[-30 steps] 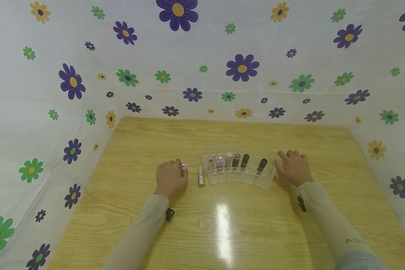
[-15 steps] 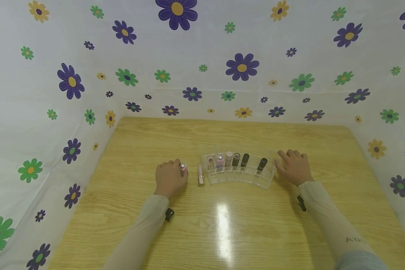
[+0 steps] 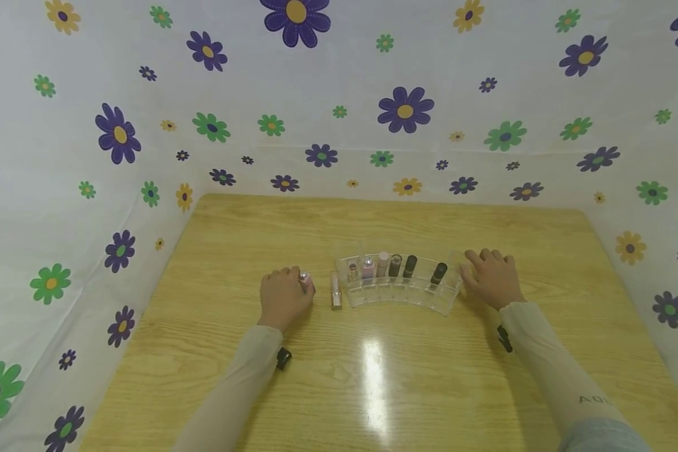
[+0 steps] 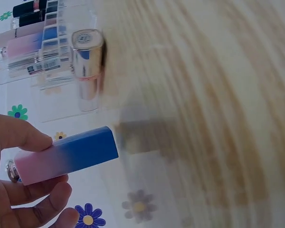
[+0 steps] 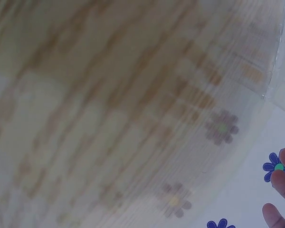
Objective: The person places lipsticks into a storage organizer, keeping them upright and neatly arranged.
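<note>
My left hand (image 3: 285,298) pinches a square lipstick tube (image 4: 69,154), pink shading into blue with a silver knob at its pink end. In the left wrist view the thumb lies on one side of the tube and fingers on the other, its blue end clear of the table. Just right of that hand a clear and rose-gold lipstick (image 3: 336,294) is on the table. Beside it stands a curved clear lipstick holder (image 3: 398,292) with several lipsticks in its back row. My right hand (image 3: 493,279) rests at the holder's right end, its fingers loosely bent and apart in the right wrist view.
In the holder, from left, are a clear tube (image 3: 353,271), a pink tube (image 3: 368,269), a pale pink one (image 3: 382,265) and several black ones, with a gap before the last black tube (image 3: 439,274). White flowered cloth (image 3: 339,135) surrounds the wooden table (image 3: 328,376).
The pink and blue lipstick has shifted slightly in my left hand, with less of it showing past the fingers. My right hand and the holder stay in place.
</note>
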The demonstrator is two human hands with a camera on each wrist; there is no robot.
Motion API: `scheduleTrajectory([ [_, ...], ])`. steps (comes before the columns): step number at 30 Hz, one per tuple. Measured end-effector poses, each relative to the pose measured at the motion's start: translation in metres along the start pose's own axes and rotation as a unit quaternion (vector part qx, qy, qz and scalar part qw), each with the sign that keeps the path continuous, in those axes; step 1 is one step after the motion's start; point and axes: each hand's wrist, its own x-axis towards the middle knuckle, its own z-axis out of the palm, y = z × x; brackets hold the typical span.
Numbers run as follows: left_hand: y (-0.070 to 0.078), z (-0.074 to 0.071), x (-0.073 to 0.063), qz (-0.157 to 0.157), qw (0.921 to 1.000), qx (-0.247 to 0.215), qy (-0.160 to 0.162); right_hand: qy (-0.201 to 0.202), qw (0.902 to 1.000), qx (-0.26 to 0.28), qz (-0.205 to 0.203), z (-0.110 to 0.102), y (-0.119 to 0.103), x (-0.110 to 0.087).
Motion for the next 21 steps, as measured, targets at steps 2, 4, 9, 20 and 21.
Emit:
scheduleTrajectory([
  [2, 0.000, -0.002, 0.000, 0.004, 0.9998, -0.004, 0.017, 0.002, 1.0000, 0.001, -0.002, 0.000, 0.000, 0.000],
  [4, 0.000, -0.004, 0.000, 0.007, 0.9994, -0.009, 0.033, 0.004, 1.0000, 0.000, -0.003, 0.000, 0.000, 0.000],
  [9, 0.004, -0.009, 0.000, 0.022, 0.9981, -0.003, 0.058, 0.002, 1.0000, -0.001, 0.000, 0.000, 0.000, 0.001],
  [20, 0.028, -0.022, -0.004, 0.070, 0.9928, -0.018, 0.095, -0.005, 1.0000, 0.007, 0.003, -0.003, -0.002, 0.000],
  [21, 0.030, -0.022, -0.004, 0.073, 0.9925, -0.021, 0.096, -0.005, 0.9999, 0.008, 0.003, -0.003, -0.002, 0.000],
])
